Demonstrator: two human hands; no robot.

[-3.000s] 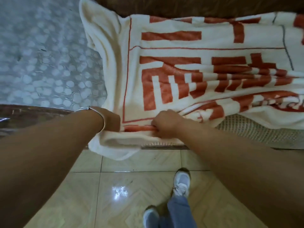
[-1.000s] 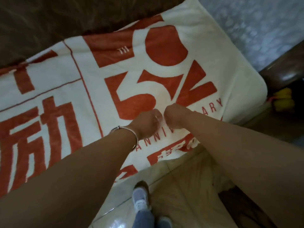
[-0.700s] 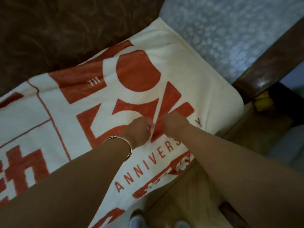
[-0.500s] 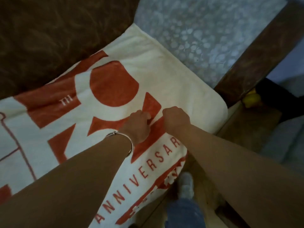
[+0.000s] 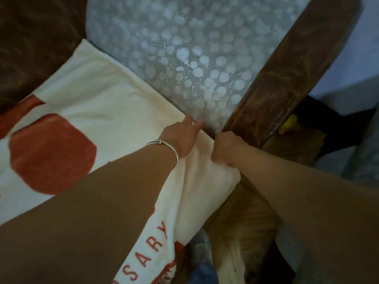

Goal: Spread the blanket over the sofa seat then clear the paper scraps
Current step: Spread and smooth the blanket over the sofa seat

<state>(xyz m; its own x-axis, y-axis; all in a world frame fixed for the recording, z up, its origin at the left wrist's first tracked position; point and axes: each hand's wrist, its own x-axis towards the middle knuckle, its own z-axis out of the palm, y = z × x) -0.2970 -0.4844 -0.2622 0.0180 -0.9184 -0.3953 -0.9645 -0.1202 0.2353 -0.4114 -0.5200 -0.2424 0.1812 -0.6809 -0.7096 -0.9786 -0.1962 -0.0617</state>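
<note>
left hand [image 5: 180, 138] fingers straight, touching blanket [image 5: 102, 95] edge | right hand [image 5: 227, 148] fisted round blanket corner | wooden armrest [image 5: 287, 78] just beside, yellow object [image 5: 289, 125] beyond

A blanket [image 5: 102, 95] lies across the left part of the sofa seat [image 5: 184, 48], with the backrest [image 5: 30, 37] behind it at upper left. To the blanket's right, a bare stretch of seat runs between its edge and the armrest [image 5: 287, 78]. At the blanket's front right corner, the left hand [image 5: 180, 138] rests on the edge, fingers reaching onto the bare seat. The right hand [image 5: 227, 148], just beside it at the foot of the armrest, grips the corner. The blanket's front edge hangs over the seat toward the floor [image 5: 242, 232]. Beyond the armrest, at right, sits a small object [image 5: 289, 125].
</note>
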